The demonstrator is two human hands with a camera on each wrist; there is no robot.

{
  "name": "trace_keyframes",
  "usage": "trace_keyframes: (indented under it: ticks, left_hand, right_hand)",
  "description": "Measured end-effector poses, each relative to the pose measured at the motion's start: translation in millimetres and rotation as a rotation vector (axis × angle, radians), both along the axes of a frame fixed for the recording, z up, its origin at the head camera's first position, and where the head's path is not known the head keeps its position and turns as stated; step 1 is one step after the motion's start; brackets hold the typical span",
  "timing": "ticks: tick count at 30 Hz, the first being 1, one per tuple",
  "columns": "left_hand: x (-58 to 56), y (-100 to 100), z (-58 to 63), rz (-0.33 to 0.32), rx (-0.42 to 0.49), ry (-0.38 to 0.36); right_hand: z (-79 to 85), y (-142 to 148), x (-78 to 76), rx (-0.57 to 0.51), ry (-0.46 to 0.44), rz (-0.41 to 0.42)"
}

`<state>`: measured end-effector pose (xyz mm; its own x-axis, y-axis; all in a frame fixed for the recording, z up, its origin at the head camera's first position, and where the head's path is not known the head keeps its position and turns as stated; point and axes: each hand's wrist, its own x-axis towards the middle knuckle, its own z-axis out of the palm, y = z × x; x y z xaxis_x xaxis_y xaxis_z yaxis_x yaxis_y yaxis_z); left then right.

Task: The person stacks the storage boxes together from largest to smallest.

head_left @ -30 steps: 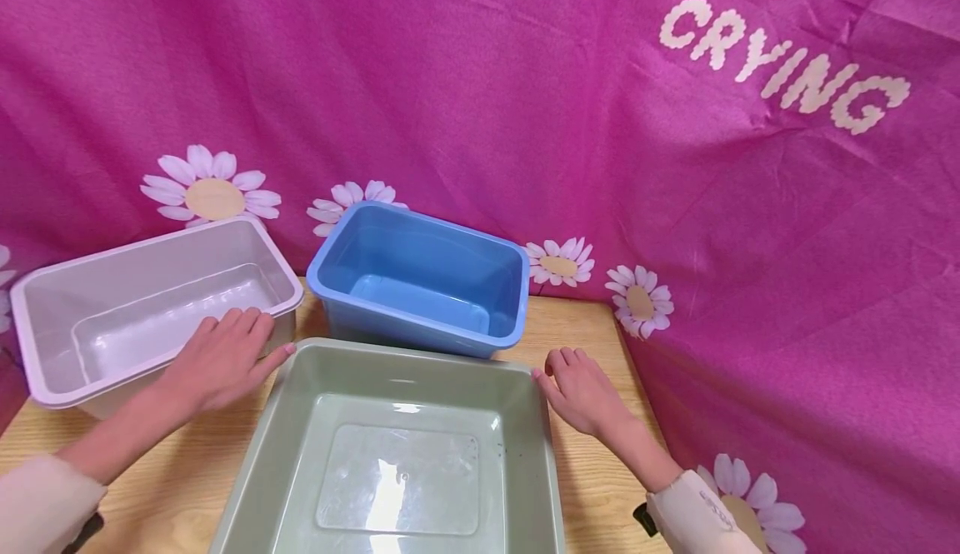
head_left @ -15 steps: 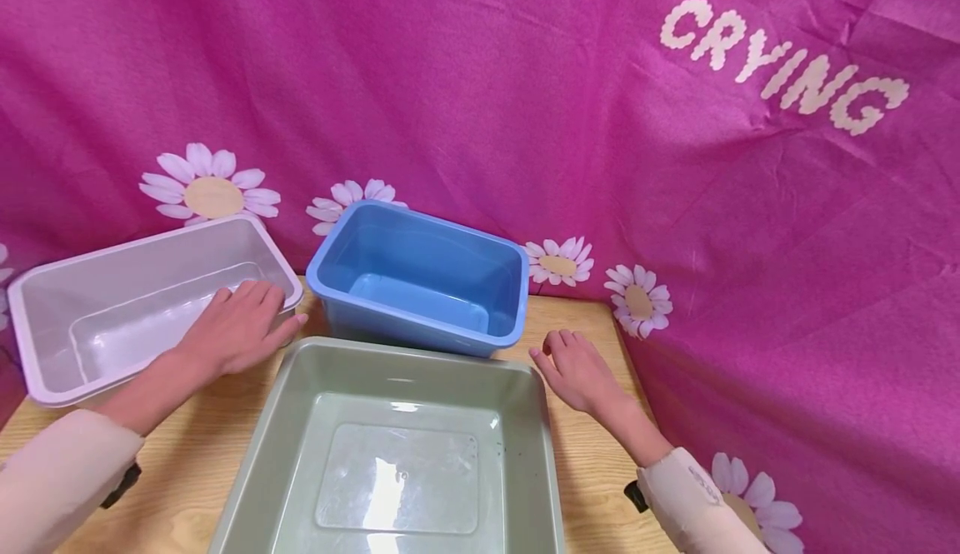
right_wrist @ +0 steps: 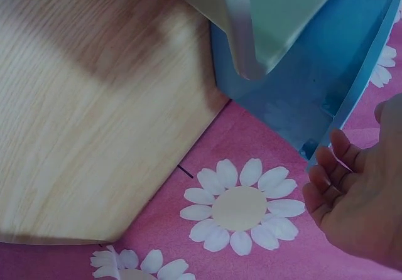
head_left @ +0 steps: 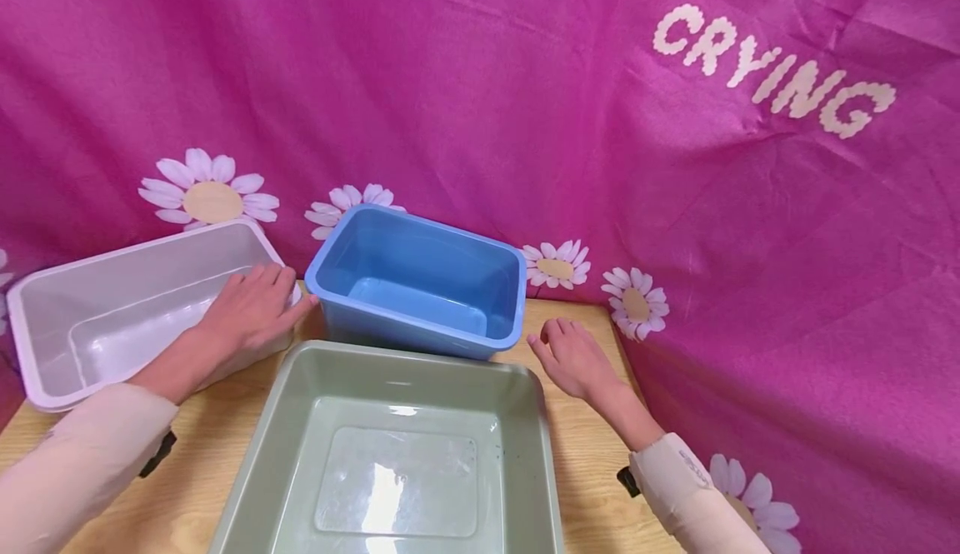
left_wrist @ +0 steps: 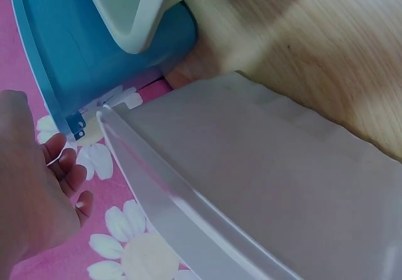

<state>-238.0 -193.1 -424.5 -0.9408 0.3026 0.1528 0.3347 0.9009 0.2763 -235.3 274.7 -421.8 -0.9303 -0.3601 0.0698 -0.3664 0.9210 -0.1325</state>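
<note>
My left hand (head_left: pixel 255 312) hovers over the right end of a lilac plastic bin (head_left: pixel 142 271), its thumb pointing at the near left corner of a blue plastic bin (head_left: pixel 408 331). In the left wrist view the fingers (left_wrist: pixel 74 179) are loosely bent beside the blue bin's rim, holding nothing. On the other side, my right hand (head_left: pixel 573 358) is just right of the blue bin, over the table. Its fingers (right_wrist: pixel 323 198) curve loosely near that bin's rim in the right wrist view, with nothing held. A wide green tub (head_left: pixel 450 379) lies between the forearms, in front of the blue bin.
All three containers have bare bottoms and stand on a wood-grain table (head_left: pixel 202 479). A magenta cloth (head_left: pixel 450 104) with daisies and the word CRYING hangs behind and along the right side, close to the table's edge.
My left hand has moved forward and right, from the lilac bin's near edge to beside the blue bin's left corner. My right hand has moved forward, away from the green tub's corner.
</note>
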Motion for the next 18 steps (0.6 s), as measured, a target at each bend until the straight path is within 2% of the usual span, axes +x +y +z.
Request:
trace_keyframes:
  ticks: [5, 11, 18]
  left_hand:
    - [-13.0, 1.7, 1.3, 0.001, -0.007, -0.024]
    - [-26.1, -2.1, 4.1, 0.017, -0.023, -0.091]
    - [-37.8, -2.3, 5.7, 0.027, -0.033, -0.103]
  right_hand:
    - [1.4, -1.3, -6.1, -0.002, -0.006, 0.002]
    - [1.3, -2.5, -16.5, -0.013, -0.025, -0.015]
    - [0.4, -2.7, -26.7, -0.025, -0.075, -0.061]
